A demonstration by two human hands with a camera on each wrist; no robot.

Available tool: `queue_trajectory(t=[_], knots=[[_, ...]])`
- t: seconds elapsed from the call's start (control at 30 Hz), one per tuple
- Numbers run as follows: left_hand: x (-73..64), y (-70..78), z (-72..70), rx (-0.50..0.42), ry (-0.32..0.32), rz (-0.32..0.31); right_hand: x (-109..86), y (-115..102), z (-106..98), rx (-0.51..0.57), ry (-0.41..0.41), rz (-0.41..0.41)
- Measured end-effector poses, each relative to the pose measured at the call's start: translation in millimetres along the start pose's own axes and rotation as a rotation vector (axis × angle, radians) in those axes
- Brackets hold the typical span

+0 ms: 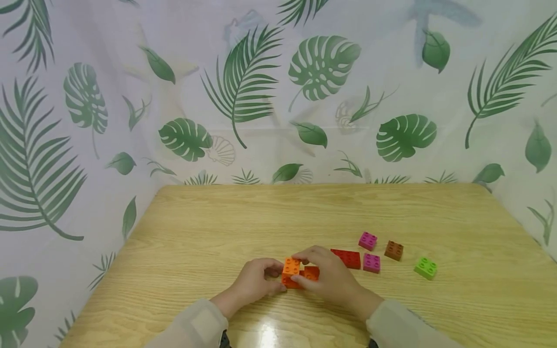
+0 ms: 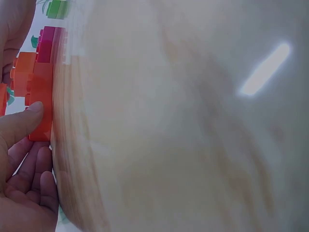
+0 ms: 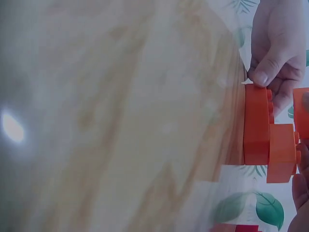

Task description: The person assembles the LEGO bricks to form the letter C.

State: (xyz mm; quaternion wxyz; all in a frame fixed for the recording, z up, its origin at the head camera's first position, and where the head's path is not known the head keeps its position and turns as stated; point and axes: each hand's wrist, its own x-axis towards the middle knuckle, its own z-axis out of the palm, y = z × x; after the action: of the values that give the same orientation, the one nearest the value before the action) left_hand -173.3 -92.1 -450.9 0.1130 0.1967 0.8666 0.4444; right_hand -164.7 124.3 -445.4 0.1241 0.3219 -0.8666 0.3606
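My left hand (image 1: 258, 281) holds the near-left end of a long red-orange building brick (image 3: 257, 128) that lies on the table, its thumb (image 2: 30, 116) against the side. An orange brick (image 3: 281, 154) sits on the long brick's studs toward the right and juts past its end. Between right thumb and fingers, my right hand (image 1: 329, 274) pinches another orange brick (image 1: 292, 265) over the long brick's left part. In the right wrist view this pinched brick (image 3: 301, 113) appears above the studs, at the frame edge. The right hand partly hides the stack in the head view.
Just beyond the right hand lies a dark red brick (image 1: 348, 259). Farther right are two magenta bricks, one behind (image 1: 368, 240) and one in front (image 1: 372, 263), a brown brick (image 1: 393, 250) and a lime green brick (image 1: 426, 268). A leaf-patterned cloth (image 1: 261, 159) hangs behind the wooden table (image 1: 209, 217).
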Motion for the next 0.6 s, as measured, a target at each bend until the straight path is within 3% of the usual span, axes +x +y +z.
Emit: queue_trajectory(t=[0.6], knots=[[-0.8, 0.0, -0.2, 0.035, 0.012, 0.061, 9.3, -2.9, 11.8, -0.009, -0.132, 0.033]])
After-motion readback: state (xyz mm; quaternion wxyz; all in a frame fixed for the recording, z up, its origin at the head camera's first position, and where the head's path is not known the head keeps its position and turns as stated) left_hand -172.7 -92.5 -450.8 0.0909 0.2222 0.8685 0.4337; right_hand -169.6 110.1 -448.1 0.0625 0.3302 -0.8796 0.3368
